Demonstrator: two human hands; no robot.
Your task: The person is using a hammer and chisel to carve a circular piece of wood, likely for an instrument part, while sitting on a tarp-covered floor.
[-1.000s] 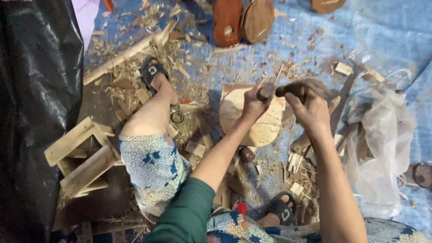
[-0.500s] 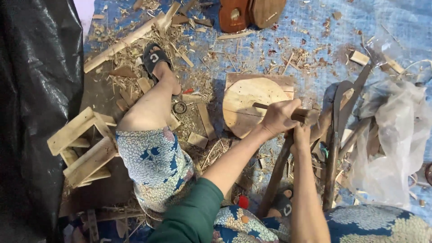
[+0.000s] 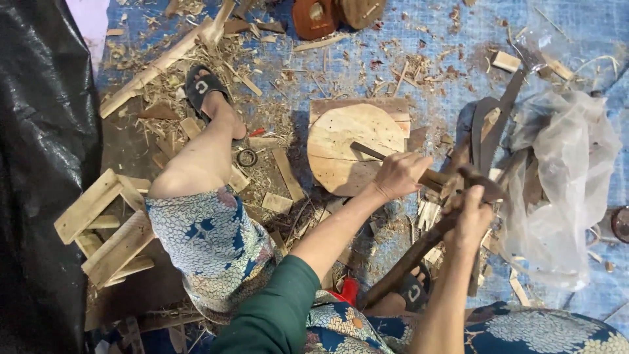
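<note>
Floor-level woodworking workshop, blue tarp [image 3: 419,46] covering the ground, wood shavings and offcuts [image 3: 262,118] scattered across upper left and centre, round wooden chopping block [image 3: 347,147] at centre, small rough wooden frame [image 3: 105,226] at lower left, carved wooden pieces [image 3: 337,13] at top edge

Blue tarp floor [image 3: 419,39], perhaps outdoors, chip-strewn.

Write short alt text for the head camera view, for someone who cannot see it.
Seen from above, a seated person grips a wooden stick with the left hand and a long-handled tool with the right hand, over a round wooden block on a blue tarp littered with wood chips.
</note>
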